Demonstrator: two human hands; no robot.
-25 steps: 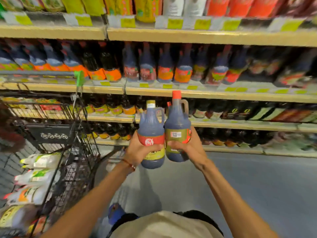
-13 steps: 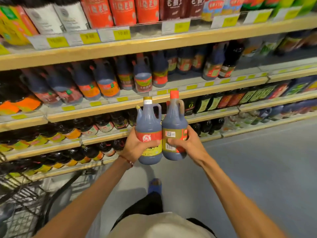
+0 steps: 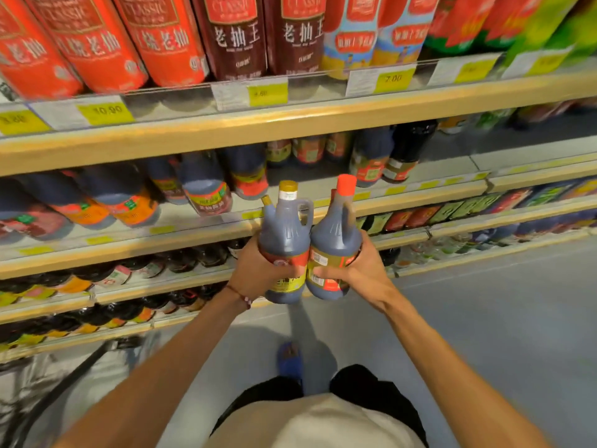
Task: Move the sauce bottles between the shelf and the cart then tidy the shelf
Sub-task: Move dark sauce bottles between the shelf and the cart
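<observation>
Left hand: grasping the lower body of the gold-capped bottle, fingers curled round its label.
Right hand: grasping the lower body of the red-capped bottle, fingers wrapped over its label.
The 2 bottles: upright between the hands, sides touching, handles at the necks, dark sauce inside.
Bracelet: on the wrist just behind the left hand.
Shelf: its front edge runs just beyond both hands, behind the 2 caps.
Shelved jugs: dark sauce jugs on that shelf, up and to the left of the left hand.
Tall bottles: a row of red and brown labels well above both hands.
Price tags: yellow, along the board under that row.
Cart: blurred, low and well to the left of the left hand.
Floor: grey, beneath the hands.
</observation>
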